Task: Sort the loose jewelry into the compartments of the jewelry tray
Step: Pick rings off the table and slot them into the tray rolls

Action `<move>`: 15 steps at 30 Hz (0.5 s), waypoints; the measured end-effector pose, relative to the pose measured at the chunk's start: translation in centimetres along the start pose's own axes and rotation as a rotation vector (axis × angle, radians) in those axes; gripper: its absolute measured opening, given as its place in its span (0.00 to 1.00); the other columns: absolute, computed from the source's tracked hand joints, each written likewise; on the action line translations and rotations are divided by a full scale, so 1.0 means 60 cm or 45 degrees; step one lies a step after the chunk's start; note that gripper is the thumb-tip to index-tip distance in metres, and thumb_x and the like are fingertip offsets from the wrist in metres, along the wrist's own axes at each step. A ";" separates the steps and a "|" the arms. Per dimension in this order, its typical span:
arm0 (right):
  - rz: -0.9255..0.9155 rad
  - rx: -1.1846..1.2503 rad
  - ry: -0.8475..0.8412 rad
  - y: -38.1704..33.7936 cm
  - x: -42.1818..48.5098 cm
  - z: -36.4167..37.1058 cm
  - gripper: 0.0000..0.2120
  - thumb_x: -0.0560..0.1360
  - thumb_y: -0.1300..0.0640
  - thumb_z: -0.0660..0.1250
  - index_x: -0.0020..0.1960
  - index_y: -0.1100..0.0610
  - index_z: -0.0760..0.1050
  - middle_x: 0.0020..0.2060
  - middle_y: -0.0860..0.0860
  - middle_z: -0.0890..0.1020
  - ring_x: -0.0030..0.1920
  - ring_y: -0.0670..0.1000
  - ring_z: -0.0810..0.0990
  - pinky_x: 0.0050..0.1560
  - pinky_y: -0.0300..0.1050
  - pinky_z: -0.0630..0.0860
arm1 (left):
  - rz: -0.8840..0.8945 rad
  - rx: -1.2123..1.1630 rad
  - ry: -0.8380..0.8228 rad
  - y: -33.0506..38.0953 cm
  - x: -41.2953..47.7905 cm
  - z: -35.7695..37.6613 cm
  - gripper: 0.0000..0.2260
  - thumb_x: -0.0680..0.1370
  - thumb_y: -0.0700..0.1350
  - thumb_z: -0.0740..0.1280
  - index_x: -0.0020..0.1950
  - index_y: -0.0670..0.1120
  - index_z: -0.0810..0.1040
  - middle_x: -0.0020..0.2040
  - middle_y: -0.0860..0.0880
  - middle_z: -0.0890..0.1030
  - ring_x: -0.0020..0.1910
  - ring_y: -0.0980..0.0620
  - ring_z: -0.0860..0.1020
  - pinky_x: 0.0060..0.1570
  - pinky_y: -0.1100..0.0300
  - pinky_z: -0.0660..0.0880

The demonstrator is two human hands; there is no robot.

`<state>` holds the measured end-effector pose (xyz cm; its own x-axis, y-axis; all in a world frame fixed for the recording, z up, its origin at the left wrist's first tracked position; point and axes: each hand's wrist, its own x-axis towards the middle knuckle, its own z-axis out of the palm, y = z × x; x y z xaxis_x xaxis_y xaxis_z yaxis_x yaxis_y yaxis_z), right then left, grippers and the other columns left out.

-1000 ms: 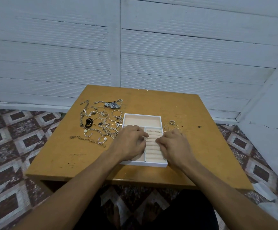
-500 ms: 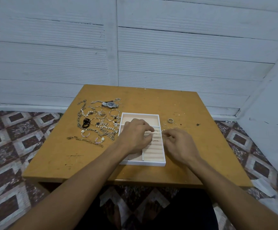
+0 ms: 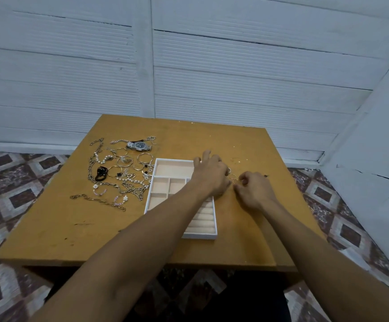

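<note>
Loose jewelry lies heaped on the tabletop left of the jewelry tray, while your left hand, fingers spread, crosses it to reach thin rings just right, where your right hand curls, perhaps pinching one, though I cannot tell.

The left hand lies right of centre, fingers loosely spread; the right hand sits just beside it. The right fingers curl inward.
</note>
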<state>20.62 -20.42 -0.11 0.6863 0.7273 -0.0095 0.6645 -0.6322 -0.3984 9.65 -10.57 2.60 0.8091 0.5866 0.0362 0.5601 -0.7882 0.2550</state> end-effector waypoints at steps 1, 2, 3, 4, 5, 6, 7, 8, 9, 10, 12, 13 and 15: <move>0.009 0.005 0.010 -0.001 0.005 0.002 0.16 0.74 0.46 0.66 0.57 0.53 0.77 0.55 0.54 0.79 0.54 0.56 0.77 0.55 0.52 0.76 | -0.007 0.030 -0.021 0.003 0.006 0.002 0.15 0.77 0.54 0.64 0.61 0.53 0.79 0.71 0.48 0.68 0.75 0.42 0.51 0.68 0.43 0.53; 0.021 0.018 0.024 -0.001 0.009 0.005 0.15 0.74 0.45 0.66 0.56 0.52 0.77 0.54 0.53 0.79 0.53 0.55 0.77 0.55 0.52 0.77 | -0.014 0.055 -0.042 0.005 0.011 0.005 0.14 0.76 0.53 0.64 0.61 0.53 0.79 0.71 0.48 0.68 0.75 0.42 0.51 0.68 0.42 0.54; 0.038 0.035 0.034 -0.002 0.013 0.008 0.13 0.74 0.45 0.66 0.54 0.51 0.77 0.52 0.52 0.79 0.52 0.55 0.78 0.54 0.53 0.77 | -0.019 0.071 -0.060 0.006 0.016 0.008 0.13 0.76 0.53 0.65 0.60 0.54 0.79 0.71 0.48 0.68 0.75 0.42 0.51 0.67 0.42 0.54; 0.050 0.052 0.048 -0.002 0.016 0.010 0.11 0.74 0.45 0.66 0.52 0.50 0.77 0.50 0.52 0.80 0.50 0.55 0.78 0.53 0.53 0.78 | -0.024 0.078 -0.072 0.006 0.020 0.012 0.13 0.76 0.52 0.65 0.59 0.54 0.79 0.71 0.48 0.68 0.75 0.41 0.51 0.67 0.42 0.55; 0.058 0.064 0.062 -0.002 0.018 0.012 0.10 0.74 0.45 0.66 0.49 0.49 0.76 0.49 0.51 0.80 0.49 0.54 0.78 0.52 0.54 0.78 | -0.029 0.076 -0.078 0.006 0.023 0.015 0.12 0.76 0.52 0.65 0.58 0.53 0.80 0.70 0.48 0.68 0.75 0.41 0.51 0.67 0.42 0.56; 0.057 0.065 0.079 -0.003 0.019 0.013 0.08 0.74 0.45 0.67 0.47 0.49 0.75 0.47 0.51 0.80 0.48 0.54 0.78 0.51 0.54 0.78 | -0.035 0.069 -0.077 0.006 0.026 0.018 0.11 0.76 0.51 0.65 0.57 0.53 0.80 0.70 0.48 0.69 0.75 0.41 0.51 0.66 0.42 0.56; 0.051 0.060 0.088 -0.003 0.020 0.013 0.07 0.74 0.46 0.67 0.45 0.48 0.75 0.46 0.50 0.81 0.47 0.54 0.78 0.50 0.54 0.79 | -0.044 0.062 -0.071 0.006 0.029 0.019 0.10 0.76 0.51 0.66 0.56 0.52 0.80 0.69 0.47 0.70 0.75 0.41 0.52 0.66 0.42 0.57; 0.041 0.053 0.089 -0.004 0.022 0.013 0.06 0.74 0.47 0.67 0.45 0.49 0.76 0.45 0.50 0.81 0.46 0.53 0.78 0.49 0.54 0.79 | -0.056 0.061 -0.065 0.007 0.031 0.020 0.10 0.76 0.51 0.66 0.56 0.52 0.80 0.68 0.47 0.70 0.74 0.41 0.53 0.66 0.41 0.57; 0.034 0.049 0.081 -0.005 0.023 0.012 0.05 0.74 0.48 0.67 0.44 0.49 0.76 0.44 0.50 0.81 0.46 0.53 0.78 0.49 0.53 0.79 | -0.070 0.064 -0.064 0.008 0.033 0.020 0.10 0.76 0.51 0.66 0.55 0.52 0.80 0.67 0.47 0.71 0.74 0.41 0.53 0.66 0.41 0.58; 0.031 0.049 0.067 -0.006 0.025 0.011 0.05 0.74 0.49 0.67 0.44 0.49 0.76 0.45 0.50 0.81 0.47 0.53 0.78 0.49 0.53 0.79 | -0.086 0.069 -0.067 0.009 0.035 0.021 0.10 0.76 0.51 0.66 0.55 0.51 0.80 0.67 0.47 0.71 0.73 0.41 0.54 0.65 0.41 0.58; 0.051 0.071 0.033 -0.007 0.028 0.009 0.05 0.74 0.49 0.68 0.42 0.49 0.74 0.46 0.50 0.80 0.49 0.54 0.78 0.51 0.54 0.78 | -0.111 0.073 -0.073 0.011 0.038 0.023 0.10 0.76 0.51 0.67 0.56 0.51 0.79 0.67 0.47 0.71 0.73 0.41 0.55 0.65 0.42 0.58; 0.067 0.089 0.021 -0.007 0.028 0.008 0.06 0.74 0.50 0.68 0.41 0.49 0.73 0.46 0.50 0.80 0.49 0.54 0.77 0.51 0.55 0.77 | -0.121 0.070 -0.078 0.012 0.039 0.022 0.10 0.76 0.51 0.67 0.56 0.51 0.79 0.67 0.47 0.71 0.73 0.41 0.56 0.64 0.42 0.58; 0.081 0.121 0.014 -0.007 0.025 0.006 0.06 0.74 0.51 0.67 0.41 0.49 0.71 0.45 0.50 0.80 0.49 0.54 0.77 0.52 0.56 0.76 | -0.132 0.051 -0.085 0.012 0.040 0.021 0.10 0.75 0.51 0.68 0.56 0.50 0.79 0.67 0.47 0.71 0.73 0.42 0.56 0.65 0.43 0.58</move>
<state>21.26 -18.94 -0.28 0.7298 0.6831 -0.0276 0.5888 -0.6485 -0.4824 12.22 -9.98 1.63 0.7560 0.6523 -0.0533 0.6466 -0.7318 0.2155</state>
